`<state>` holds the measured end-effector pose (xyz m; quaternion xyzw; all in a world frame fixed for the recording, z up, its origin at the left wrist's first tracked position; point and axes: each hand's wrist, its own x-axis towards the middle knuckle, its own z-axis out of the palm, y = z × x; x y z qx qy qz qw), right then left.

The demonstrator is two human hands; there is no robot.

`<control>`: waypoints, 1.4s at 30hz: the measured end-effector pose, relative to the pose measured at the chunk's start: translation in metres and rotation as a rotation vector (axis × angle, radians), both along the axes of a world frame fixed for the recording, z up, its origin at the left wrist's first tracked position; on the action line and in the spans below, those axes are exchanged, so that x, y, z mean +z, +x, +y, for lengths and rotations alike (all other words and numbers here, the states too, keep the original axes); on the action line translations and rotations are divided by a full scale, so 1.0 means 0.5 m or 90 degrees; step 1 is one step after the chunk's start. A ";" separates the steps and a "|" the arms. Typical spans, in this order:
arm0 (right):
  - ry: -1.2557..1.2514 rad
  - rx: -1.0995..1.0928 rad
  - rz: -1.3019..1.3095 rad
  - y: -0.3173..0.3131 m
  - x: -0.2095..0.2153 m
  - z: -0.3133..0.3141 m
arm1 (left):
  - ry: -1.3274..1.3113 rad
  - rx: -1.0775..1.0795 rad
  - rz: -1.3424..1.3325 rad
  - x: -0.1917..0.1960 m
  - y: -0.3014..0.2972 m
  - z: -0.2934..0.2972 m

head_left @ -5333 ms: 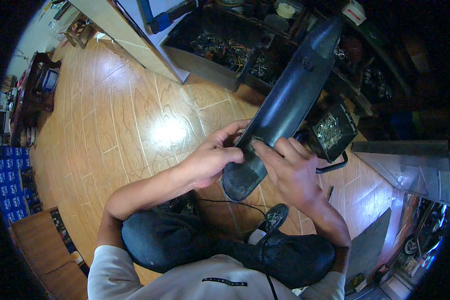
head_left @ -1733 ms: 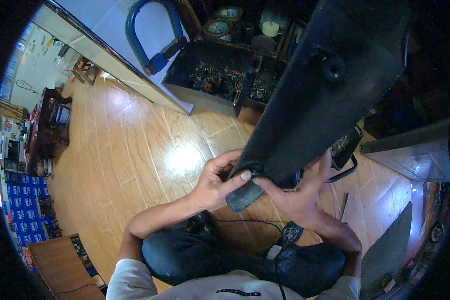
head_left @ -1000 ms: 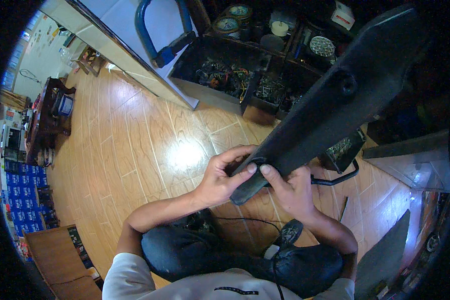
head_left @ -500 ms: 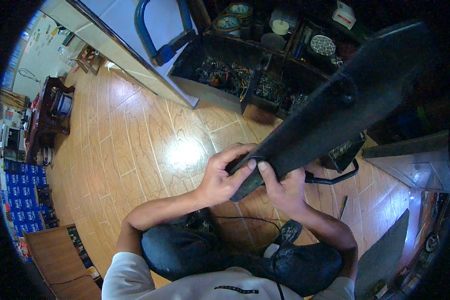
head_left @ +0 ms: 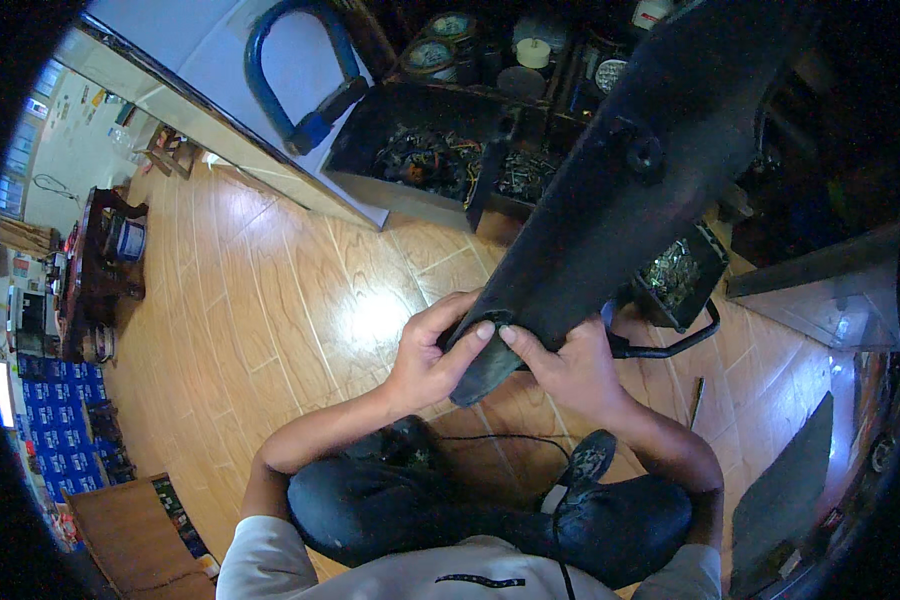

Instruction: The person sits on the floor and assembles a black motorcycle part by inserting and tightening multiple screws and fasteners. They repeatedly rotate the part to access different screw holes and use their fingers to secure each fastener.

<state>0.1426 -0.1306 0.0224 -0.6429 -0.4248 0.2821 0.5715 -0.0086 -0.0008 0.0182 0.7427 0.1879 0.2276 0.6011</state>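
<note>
Both hands hold the near end of a long black panel (head_left: 610,200), which looks like plastic and slants up and away to the right. It has a round hole partway along and a smaller opening near my thumbs. My left hand (head_left: 432,358) grips the left edge, thumb on top and fingers curled beneath. On the other side, my right hand (head_left: 578,372) is closed on the panel, its thumb pressing beside the left one. The fingers under the panel are mostly hidden. Just past my right hand, a black bent bar (head_left: 675,348) shows from under the panel.
A compartmented box (head_left: 400,190) of small metal parts lies ahead, with tape rolls (head_left: 432,55) behind. A blue U-shaped lock (head_left: 260,65) rests on a white surface at left. A small bin of hardware (head_left: 675,275) stands right. A dark cable (head_left: 490,436) crosses the tiled floor.
The panel's far end has swung left and stands steeper, uncovering more of the small bin at right. My hands keep their grip, with the thumbs shifted slightly.
</note>
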 end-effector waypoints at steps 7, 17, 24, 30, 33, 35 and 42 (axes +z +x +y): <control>0.039 0.003 0.026 -0.004 0.003 0.004 | 0.026 -0.002 0.003 0.004 0.000 -0.003; 0.080 -0.011 0.169 -0.020 0.007 0.002 | 0.149 0.011 -0.034 0.027 0.002 -0.002; 0.081 0.036 0.166 0.014 -0.012 0.014 | 0.256 0.007 -0.043 0.045 0.013 0.013; -0.007 0.034 0.240 -0.014 0.017 -0.025 | 0.722 0.018 -0.270 0.043 0.017 0.083; 0.222 0.205 0.644 -0.025 0.035 -0.026 | 0.796 0.026 -0.280 0.039 0.013 0.095; 0.197 0.170 0.689 -0.029 0.041 -0.017 | 0.820 0.070 -0.333 0.029 0.028 0.090; 0.070 -0.085 0.740 -0.030 0.025 0.000 | 0.870 0.060 -0.304 0.003 0.035 0.059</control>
